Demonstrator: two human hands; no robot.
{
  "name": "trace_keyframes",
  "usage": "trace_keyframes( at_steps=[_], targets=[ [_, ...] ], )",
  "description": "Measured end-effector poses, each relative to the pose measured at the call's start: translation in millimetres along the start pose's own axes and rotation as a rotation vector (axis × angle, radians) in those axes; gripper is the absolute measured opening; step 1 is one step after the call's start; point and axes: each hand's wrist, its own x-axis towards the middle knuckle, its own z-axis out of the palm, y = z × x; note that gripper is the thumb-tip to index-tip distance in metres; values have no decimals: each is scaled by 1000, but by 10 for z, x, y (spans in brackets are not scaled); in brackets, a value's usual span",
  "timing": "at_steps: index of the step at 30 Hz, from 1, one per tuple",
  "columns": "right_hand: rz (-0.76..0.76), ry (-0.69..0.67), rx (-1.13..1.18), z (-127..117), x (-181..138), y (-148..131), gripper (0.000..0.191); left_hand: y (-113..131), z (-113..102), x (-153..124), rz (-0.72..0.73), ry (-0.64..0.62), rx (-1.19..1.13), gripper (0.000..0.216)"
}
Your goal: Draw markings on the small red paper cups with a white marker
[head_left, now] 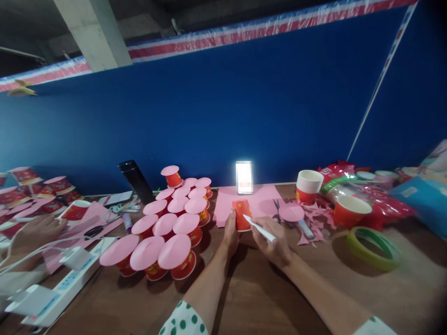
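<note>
A red paper cup (240,211) stands in front of me, with the fingers of my left hand (230,230) wrapped round its left side. In my right hand (274,242) is a white marker pen (261,230), its tip at the cup's right side; whether it touches cannot be told. Behind the cup lie pink paper sheets (223,204), and a lit phone (244,177) stands upright on them. Right of the sheets are dark scissors (277,210), a pink paper disc (292,212) and a glue stick (306,230).
Left stand several red cups topped with pink discs (177,251), a black bottle (135,180) and a power strip (70,284). Another person's hand (38,237) is farther left. Rightward are stacked cups (308,186), a single cup (351,211), green tape (374,249) and red packets (387,202).
</note>
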Motion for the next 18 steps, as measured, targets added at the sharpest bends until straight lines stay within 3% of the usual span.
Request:
trace_keyframes(
  at_steps=[10, 18],
  targets=[
    [-17, 14, -36, 3, -10, 28, 13, 100, 71, -69, 43, 58, 28, 36],
    [-26, 22, -55, 11, -24, 53, 12, 43, 47, -23, -6, 6, -18, 46]
  ],
)
